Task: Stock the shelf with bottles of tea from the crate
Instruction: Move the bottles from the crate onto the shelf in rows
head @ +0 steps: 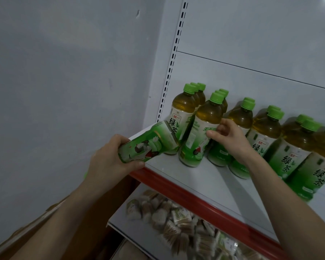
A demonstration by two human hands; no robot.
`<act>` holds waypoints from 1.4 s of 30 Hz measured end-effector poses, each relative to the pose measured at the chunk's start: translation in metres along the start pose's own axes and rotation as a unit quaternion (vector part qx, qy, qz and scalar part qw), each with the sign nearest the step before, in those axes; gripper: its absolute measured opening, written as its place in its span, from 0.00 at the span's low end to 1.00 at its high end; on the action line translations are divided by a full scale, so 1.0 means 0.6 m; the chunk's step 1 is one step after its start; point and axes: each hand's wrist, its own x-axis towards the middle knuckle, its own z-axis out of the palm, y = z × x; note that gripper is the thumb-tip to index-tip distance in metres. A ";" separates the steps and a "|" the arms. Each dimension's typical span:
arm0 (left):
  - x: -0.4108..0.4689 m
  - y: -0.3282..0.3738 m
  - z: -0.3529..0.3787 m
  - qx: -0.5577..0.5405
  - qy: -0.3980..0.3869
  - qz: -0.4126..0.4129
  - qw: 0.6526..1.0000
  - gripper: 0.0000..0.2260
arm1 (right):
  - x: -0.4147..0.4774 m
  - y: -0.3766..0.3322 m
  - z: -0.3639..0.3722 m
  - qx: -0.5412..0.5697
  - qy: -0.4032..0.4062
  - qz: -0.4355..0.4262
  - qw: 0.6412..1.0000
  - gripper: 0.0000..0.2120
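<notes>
Green-labelled held btl (pixel 148 145) lies tilted in the L hand (pixel 109 158), fingers wrapped round its body. It sits just above the left end of the red strip (pixel 195 199); which end leads I can't tell. The R hand (pixel 233 141) is behind the strip, fingertips curled onto the label of the front btl (pixel 197 134), which leans a bit.

Risks, as I judge them:
- Held btl's far end is touching or nearly touching the corner btl (pixel 178 117), just behind the strip's left end. A shove could knock that one into the row behind.
- Leaning front btl may topple if the R hand lets go before it's flat.

Room:
- Slotted upright (pixel 169 77) rises behind the strip's left end, so there's little side room.
- Bare shelf (pixel 204 181) directly behind the strip is open.
- Below the strip are packets (pixel 176 218); below-left is a brown carton (pixel 26 231), prob. the crate.
</notes>
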 end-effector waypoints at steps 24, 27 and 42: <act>-0.004 0.013 0.013 0.015 -0.021 0.011 1.000 0.30 | -0.019 0.007 0.006 0.036 -0.058 -0.041 0.997 0.20; -0.006 0.011 0.012 0.019 -0.018 0.004 1.000 0.26 | -0.011 0.008 0.005 0.017 -0.079 -0.021 0.996 0.22; -0.011 -0.004 -0.001 0.017 -0.003 -0.022 1.000 0.25 | -0.004 0.027 0.042 0.034 0.036 0.013 0.999 0.23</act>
